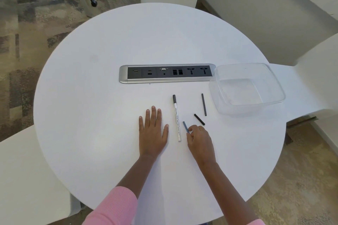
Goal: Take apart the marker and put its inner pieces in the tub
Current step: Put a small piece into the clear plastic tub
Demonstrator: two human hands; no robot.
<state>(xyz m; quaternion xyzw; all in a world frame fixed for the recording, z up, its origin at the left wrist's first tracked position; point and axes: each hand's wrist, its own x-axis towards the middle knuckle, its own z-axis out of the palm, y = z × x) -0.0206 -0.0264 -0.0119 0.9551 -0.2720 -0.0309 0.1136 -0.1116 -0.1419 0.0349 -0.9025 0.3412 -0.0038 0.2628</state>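
Right hand [199,140] has thumb and fingertips pinched round the near end of a small grey piece [185,126], the far end poking out toward the middle of the table [91,97]. Whether that piece is lifted or lying on the surface I cannot tell from where I stand. Left hand [152,129] lies palm down on the white top, fingers straight and spread, holding nothing; to my eye it is parked there out of the way. Between the two hands lies the marker barrel [177,120], white with a dark far end, pointing away from the person. Beyond the right hand a short black piece [199,119] lies at a slant, and a long black rod [204,104] lies just past it. Both are loose on the table, on the side nearest the tub [241,64]. The tub stands clear-walled at the right, at the end of the socket panel [166,74], with nothing in it that I can see. I would judge the marker apart and its pieces set down tub-side for a short carry, with none dropped in yet.
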